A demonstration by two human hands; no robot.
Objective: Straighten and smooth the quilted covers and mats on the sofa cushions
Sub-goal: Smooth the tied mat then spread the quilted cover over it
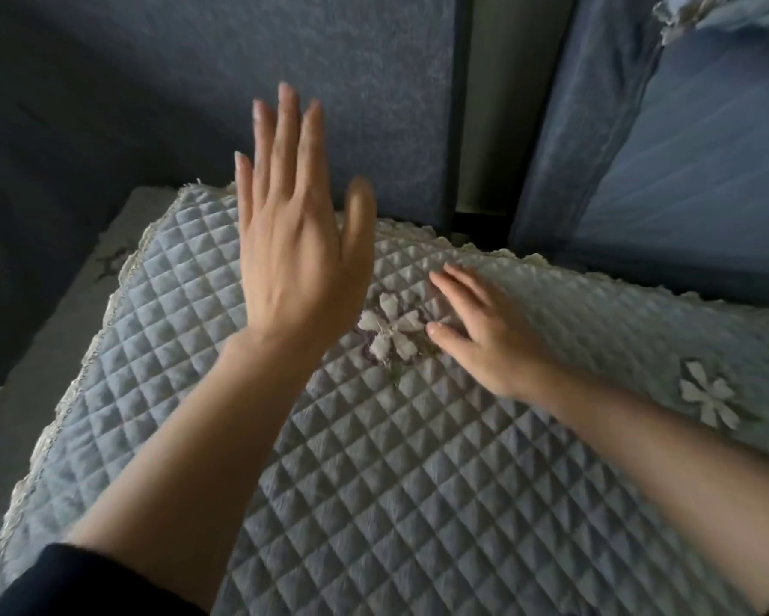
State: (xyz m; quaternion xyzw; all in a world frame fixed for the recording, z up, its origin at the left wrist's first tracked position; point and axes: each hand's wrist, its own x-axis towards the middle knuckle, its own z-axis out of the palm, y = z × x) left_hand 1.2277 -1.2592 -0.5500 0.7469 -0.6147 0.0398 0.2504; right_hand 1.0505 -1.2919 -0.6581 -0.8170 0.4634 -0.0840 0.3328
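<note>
A pale blue-grey quilted mat (pixel 396 473) with a lace edge and stitched white flowers (pixel 391 331) lies over the sofa seat cushion. My left hand (pixel 293 242) is lifted above the mat's back left part, fingers spread and straight, holding nothing. My right hand (pixel 484 331) lies flat on the mat just right of the middle flower, fingers together and pointing left. A second flower (pixel 707 397) shows at the mat's right side. Another mat (pixel 84 277) with a darker flower lies on the neighbouring seat at the left.
Dark blue sofa back cushions (pixel 329 104) rise behind the seat. A second sofa section (pixel 685 171) stands at the right across a narrow gap (pixel 489 126). A frilled pale cover (pixel 720 15) hangs over its top right corner.
</note>
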